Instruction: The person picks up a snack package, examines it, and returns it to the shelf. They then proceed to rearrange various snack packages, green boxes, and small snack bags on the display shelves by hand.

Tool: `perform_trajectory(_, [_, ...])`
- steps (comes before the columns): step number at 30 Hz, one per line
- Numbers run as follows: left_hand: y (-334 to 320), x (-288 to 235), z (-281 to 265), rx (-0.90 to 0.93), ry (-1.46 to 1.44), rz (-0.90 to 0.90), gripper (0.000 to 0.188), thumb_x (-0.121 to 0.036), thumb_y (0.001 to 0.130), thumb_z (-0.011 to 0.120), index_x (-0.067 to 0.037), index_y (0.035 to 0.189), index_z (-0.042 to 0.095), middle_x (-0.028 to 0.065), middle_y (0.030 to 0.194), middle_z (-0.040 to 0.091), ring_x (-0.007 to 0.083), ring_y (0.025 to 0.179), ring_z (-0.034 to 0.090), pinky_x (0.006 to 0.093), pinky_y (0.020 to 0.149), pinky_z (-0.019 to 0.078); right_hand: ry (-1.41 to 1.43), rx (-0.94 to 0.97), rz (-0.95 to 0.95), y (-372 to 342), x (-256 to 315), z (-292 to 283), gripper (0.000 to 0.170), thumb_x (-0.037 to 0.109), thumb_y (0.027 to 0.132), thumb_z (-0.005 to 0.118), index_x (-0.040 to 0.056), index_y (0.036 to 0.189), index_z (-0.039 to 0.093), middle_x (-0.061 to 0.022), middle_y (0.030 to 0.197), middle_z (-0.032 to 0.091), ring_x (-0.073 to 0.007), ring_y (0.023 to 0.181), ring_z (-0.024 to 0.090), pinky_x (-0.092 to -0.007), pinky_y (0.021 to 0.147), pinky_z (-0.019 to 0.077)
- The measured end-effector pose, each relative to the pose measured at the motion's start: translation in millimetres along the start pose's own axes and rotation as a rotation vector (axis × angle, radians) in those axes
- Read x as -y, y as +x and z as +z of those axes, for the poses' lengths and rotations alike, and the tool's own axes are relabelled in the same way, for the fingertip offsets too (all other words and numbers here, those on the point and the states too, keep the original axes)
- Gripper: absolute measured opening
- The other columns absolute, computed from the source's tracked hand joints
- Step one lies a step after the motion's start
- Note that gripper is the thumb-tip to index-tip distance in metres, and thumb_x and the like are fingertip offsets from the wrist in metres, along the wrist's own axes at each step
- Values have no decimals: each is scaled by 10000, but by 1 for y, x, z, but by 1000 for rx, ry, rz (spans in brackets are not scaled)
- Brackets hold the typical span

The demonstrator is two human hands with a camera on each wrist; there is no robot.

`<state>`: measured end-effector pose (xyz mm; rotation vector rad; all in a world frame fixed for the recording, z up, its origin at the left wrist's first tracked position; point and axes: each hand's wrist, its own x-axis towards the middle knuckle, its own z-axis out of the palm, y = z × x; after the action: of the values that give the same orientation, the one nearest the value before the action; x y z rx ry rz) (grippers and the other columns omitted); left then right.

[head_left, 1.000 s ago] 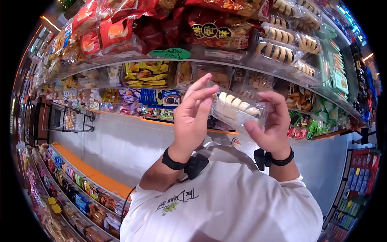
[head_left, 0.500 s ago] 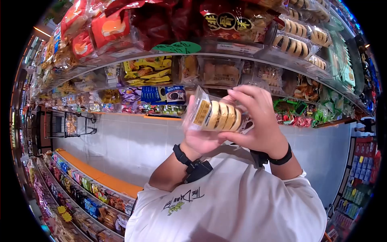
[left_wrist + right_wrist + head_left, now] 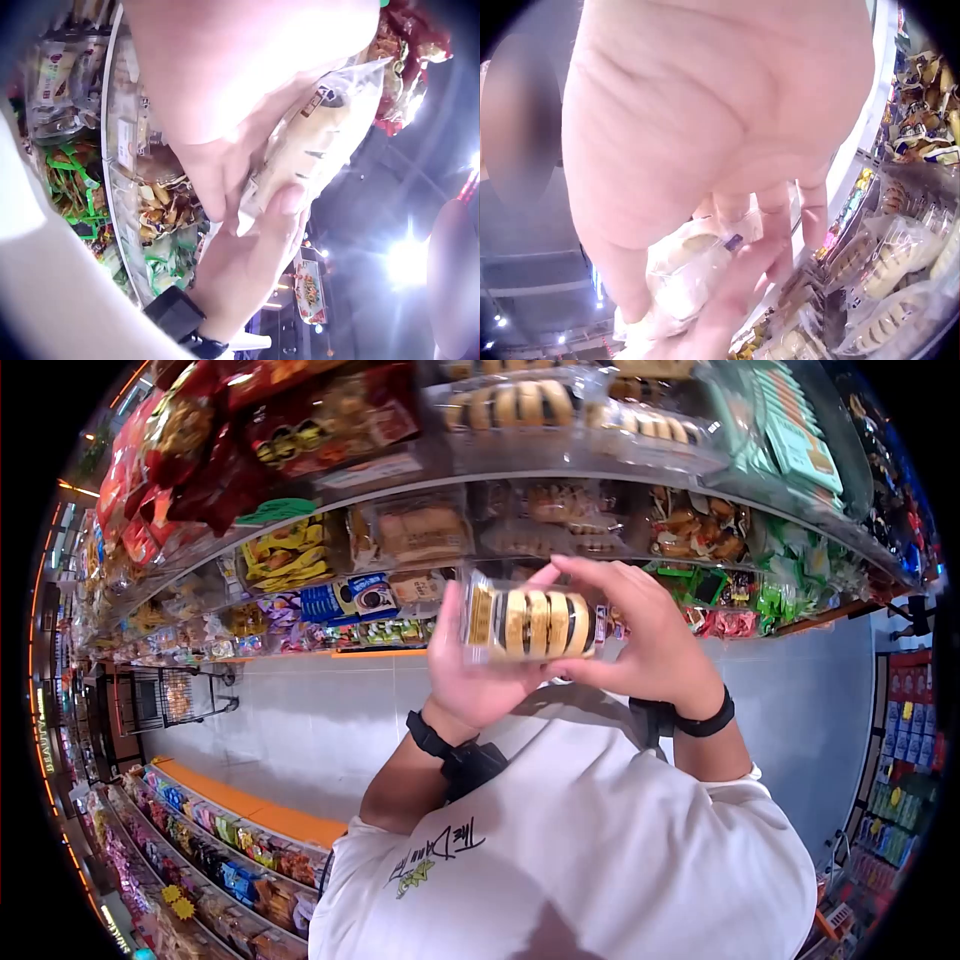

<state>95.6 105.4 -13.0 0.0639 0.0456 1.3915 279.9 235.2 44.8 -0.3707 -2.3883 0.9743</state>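
Clearly gripping a clear packet of round, dark-striped pastries (image 3: 535,626), with right hand (image 3: 655,630) partly curled, thumb and fingers round one end. Supporting the other end against an opened left hand (image 3: 475,678), fingers mostly straight. Held up in mid-air, below the front edge of the upper shelf (image 3: 722,487) in the head view, beyond the white shirt (image 3: 580,820).
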Motion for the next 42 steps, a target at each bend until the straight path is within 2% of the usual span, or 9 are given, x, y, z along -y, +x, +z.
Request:
perform_trajectory(3, [17,27,7,-18,39,33,1243,-980,884,316,-69,1717,171,220,1675,393,425,1487,466,606,1194,415,81,-105,121,-23,-14,-17,834,259,748,924,69,1480,572,-140,1145,725,-343,1050,697,-425,933,554])
perform_trajectory(12, [70,98,14,-262,691,330,627,-411,1168,414,-24,1650,314,185,1489,585,330,1319,656,484,1017,611,14,-95,22,-67,-52,-77,779,270,765,932,57,1427,580,-168,1162,687,-376,1055,686,-438,906,558])
perform_trajectory(19, [78,124,22,-370,972,414,555,-353,1169,438,-36,1619,362,171,1429,627,283,1206,718,422,937,654,233,24,150,-94,-75,-95,750,265,795,929,39,1428,596,-136,1225,707,-293,1050,709,-378,872,569])
perform_trajectory(27, [60,134,24,-267,1385,562,655,-378,1128,543,-21,1633,325,203,1594,488,293,1426,554,452,1074,573,444,-22,381,-104,-101,-87,755,177,855,885,48,1506,524,-71,1119,673,-132,871,636,-289,795,532])
perform_trajectory(31, [45,139,35,-285,1152,528,696,-362,1100,603,-18,1628,307,218,1671,378,351,1452,518,462,1062,583,500,-41,362,-98,-108,-73,540,108,936,798,35,1406,543,-64,1080,679,-105,842,626,-272,739,509])
perform_trajectory(33, [40,134,21,-200,1247,626,657,-282,1076,645,-38,1610,349,231,1665,387,371,1511,444,517,1160,489,493,84,376,-92,-107,-75,258,215,1067,630,3,1214,643,-56,971,690,-128,860,643,-291,783,510])
perform_trajectory(36, [37,121,8,-91,1482,793,631,-19,914,748,-102,1506,546,214,1655,426,434,1579,340,578,1265,322,533,250,401,-82,-99,-75,610,457,1165,346,-6,1072,732,-78,1008,734,-168,898,661,-339,861,523])
perform_trajectory(39, [25,92,24,41,2094,691,579,66,802,754,-146,1339,710,158,1633,482,479,1586,309,571,1261,337,933,196,358,-80,-84,-52,599,491,1166,371,-4,1137,707,-78,967,727,-177,836,645,-339,835,521])
perform_trajectory(42, [15,83,22,116,2182,607,519,80,781,750,-168,1236,764,125,1655,474,513,1610,214,594,1267,322,890,315,379,-66,-72,-42,446,415,1111,579,-19,1175,657,-58,1046,728,-119,919,629,-324,860,526])
